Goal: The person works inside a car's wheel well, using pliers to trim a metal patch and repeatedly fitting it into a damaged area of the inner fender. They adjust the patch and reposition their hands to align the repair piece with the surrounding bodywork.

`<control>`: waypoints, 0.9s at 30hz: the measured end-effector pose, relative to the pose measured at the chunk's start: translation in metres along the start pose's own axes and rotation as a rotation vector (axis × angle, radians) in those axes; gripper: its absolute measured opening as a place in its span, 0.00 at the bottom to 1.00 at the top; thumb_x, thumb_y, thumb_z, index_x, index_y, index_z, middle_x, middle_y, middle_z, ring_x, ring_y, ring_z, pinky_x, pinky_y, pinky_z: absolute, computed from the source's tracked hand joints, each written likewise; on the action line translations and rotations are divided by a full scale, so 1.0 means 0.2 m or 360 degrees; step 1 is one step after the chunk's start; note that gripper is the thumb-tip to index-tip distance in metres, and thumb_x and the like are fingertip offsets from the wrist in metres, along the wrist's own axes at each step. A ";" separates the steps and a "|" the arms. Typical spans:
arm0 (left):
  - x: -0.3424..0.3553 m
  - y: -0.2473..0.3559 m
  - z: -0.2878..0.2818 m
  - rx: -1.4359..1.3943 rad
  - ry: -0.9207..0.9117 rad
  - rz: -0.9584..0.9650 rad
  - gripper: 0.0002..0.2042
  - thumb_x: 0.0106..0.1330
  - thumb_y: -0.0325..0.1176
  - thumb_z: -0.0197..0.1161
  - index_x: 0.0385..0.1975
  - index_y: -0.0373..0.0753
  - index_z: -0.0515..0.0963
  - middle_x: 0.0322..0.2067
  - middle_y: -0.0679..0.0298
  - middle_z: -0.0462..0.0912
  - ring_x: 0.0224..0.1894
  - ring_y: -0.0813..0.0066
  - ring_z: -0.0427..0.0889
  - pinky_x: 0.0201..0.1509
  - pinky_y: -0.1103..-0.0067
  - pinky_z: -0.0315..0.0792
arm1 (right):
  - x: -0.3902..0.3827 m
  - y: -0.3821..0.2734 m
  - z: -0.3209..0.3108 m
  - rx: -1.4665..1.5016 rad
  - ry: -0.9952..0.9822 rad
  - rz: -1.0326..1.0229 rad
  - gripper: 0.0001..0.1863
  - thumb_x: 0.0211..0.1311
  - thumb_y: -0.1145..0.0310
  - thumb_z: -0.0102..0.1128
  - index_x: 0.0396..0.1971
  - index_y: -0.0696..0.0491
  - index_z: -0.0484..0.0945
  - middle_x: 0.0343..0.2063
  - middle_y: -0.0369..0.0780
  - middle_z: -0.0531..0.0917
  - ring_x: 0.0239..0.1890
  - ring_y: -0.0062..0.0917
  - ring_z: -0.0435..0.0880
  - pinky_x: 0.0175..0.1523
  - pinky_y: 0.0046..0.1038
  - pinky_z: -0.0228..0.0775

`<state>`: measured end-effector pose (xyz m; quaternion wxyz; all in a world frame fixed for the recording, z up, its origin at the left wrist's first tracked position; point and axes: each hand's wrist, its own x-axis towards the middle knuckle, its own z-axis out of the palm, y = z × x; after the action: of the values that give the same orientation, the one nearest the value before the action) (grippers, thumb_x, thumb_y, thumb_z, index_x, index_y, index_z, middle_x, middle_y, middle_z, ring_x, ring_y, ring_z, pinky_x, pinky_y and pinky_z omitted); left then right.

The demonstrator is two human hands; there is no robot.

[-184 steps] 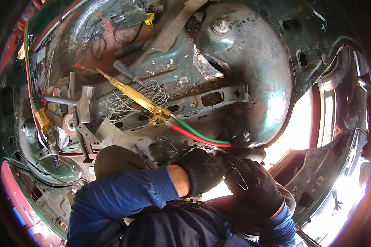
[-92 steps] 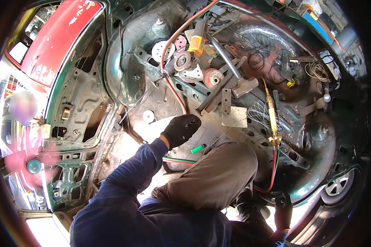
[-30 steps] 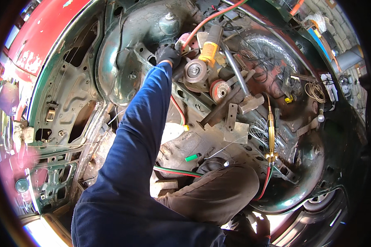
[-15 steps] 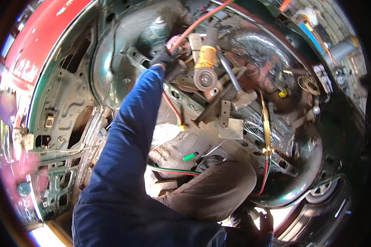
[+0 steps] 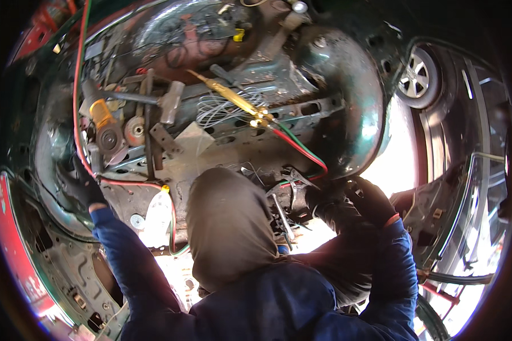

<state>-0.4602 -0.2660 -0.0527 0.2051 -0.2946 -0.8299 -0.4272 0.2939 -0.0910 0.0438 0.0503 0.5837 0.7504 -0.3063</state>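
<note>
My left hand [image 5: 81, 184], in a dark glove, is beside the red hose [image 5: 78, 113] at the left wheel arch. Its fingers are stretched out, and whether they touch the hose I cannot tell. At the right, my gloved right hand [image 5: 374, 200] is low beside the dark shoe [image 5: 330, 199]; its fingers blend into the dark things around them. A brass gas torch [image 5: 233, 98] with red and green hoses lies across a loose coil of wire [image 5: 210, 112]. Nearer the left hand lie a yellow angle grinder [image 5: 101, 113] and a hammer [image 5: 171, 102].
I am inside a stripped car body with a bare metal floor. Locking pliers [image 5: 294, 183] lie right of my knee [image 5: 227, 221]. A metal plate [image 5: 194, 138] is near the hammer. A red panel [image 5: 14, 250] stands far left; a wheel [image 5: 416, 79] shows outside at right.
My view has swung to the right. My left hand has drawn back from the upper middle tools toward the left side. My right hand and forearm now show much more fully.
</note>
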 end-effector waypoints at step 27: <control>-1.34 2.35 0.52 -0.0258 -0.3243 0.2077 0.20 0.77 0.50 0.62 0.54 0.42 0.86 0.48 0.55 0.92 0.51 0.53 0.91 0.60 0.54 0.80 | 0.19 -0.05 -0.37 0.0346 -0.0012 -0.0539 0.19 0.76 0.65 0.68 0.59 0.59 0.85 0.55 0.53 0.88 0.55 0.50 0.90 0.59 0.44 0.83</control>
<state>0.0419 -0.0462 0.0073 -0.3843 -0.8704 -0.2773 0.1334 0.2945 -0.0218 0.0911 -0.0623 0.4500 0.8001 -0.3918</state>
